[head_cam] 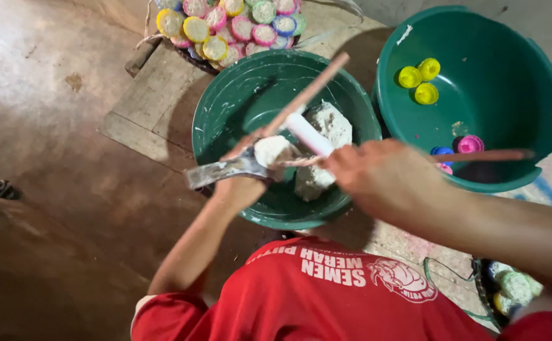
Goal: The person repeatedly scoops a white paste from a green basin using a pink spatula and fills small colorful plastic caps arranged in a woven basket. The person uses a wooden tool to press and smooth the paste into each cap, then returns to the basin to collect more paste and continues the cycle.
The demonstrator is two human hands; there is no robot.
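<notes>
My left hand (239,188) grips a metal scraper (216,172) with a lump of white paste (271,150) on its blade, over a green basin (225,104). A thin brown stick (307,91) slants up from that hand across the basin. My right hand (377,177) is closed on a second thin stick (484,155) that points right, and a white tube (307,134) lies at its fingertips. I cannot tell whether the tube is held. White paste chunks (330,123) lie in the basin. I wear a red shirt (326,297).
A larger green bucket (510,38) at the right holds yellow caps (419,82) plus pink and blue ones (459,146). Several coloured caps filled with white (228,24) are heaped behind the basin. A wooden board (150,107) lies on the brown floor.
</notes>
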